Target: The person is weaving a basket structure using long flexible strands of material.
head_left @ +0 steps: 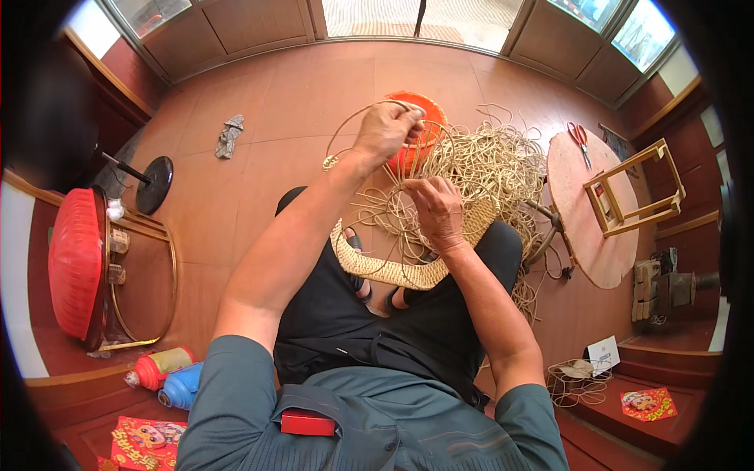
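My left hand is raised near the orange bucket, closed on pale straw cords that loop over and hang below it. Lower and to the right, my right hand pinches more straw cords, with its fingertips among the vertical strands. A curved braided straw piece lies across my knees, partly hidden by my right hand and loose cord. Behind my right hand, a big tangled heap of straw cord spreads beside the bucket.
A round board at right holds red-handled scissors and a wooden frame. At left are a black stand base, a red basin on a folded metal piece, and two flasks. A grey cloth lies on the floor.
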A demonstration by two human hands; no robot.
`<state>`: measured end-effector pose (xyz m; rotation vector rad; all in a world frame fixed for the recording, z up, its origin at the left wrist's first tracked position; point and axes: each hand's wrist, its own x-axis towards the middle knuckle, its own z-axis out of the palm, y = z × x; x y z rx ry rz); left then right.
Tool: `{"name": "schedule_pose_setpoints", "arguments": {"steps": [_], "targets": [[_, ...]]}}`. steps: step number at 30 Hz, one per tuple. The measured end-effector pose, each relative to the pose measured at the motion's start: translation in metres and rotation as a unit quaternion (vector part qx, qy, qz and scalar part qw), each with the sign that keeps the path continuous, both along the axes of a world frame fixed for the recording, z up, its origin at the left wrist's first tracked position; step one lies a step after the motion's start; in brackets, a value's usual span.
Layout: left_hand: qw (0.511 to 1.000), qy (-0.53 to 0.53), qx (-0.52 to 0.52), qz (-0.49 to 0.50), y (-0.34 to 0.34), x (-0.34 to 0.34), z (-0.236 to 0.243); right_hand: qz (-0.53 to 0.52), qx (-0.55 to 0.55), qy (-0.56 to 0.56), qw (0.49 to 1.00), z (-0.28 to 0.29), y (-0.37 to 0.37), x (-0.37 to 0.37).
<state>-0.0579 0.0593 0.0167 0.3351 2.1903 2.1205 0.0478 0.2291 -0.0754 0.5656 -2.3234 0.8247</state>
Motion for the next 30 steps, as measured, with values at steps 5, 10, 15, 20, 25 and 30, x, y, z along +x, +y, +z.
{"name": "schedule_pose_setpoints", "arguments": {"steps": [5,10,15,20,25,30], "targets": [[0.984,0.061,-0.153,0.067,-0.005,0.030,-0.022,0.006,0.047,-0.011,0.999,0.004,0.006,0.003],[0.988,-0.085,0.005,0.127,-0.017,0.112,-0.049,-0.005,0.078,-0.007,0.997,0.013,0.001,0.006],[0.972,-0.156,0.165,0.059,-0.006,0.120,-0.063,-0.002,0.080,-0.036,0.996,0.012,0.000,0.005],[0.972,-0.200,0.124,0.004,-0.002,0.106,-0.071,0.006,0.064,-0.046,0.997,0.017,-0.003,0.007],[0.967,-0.041,-0.242,0.070,0.002,0.120,-0.074,0.014,0.062,-0.062,0.996,0.020,-0.001,0.008],[0.860,0.088,-0.484,0.135,0.015,0.134,-0.072,0.024,0.060,-0.034,0.997,0.015,-0.001,0.004]]}}
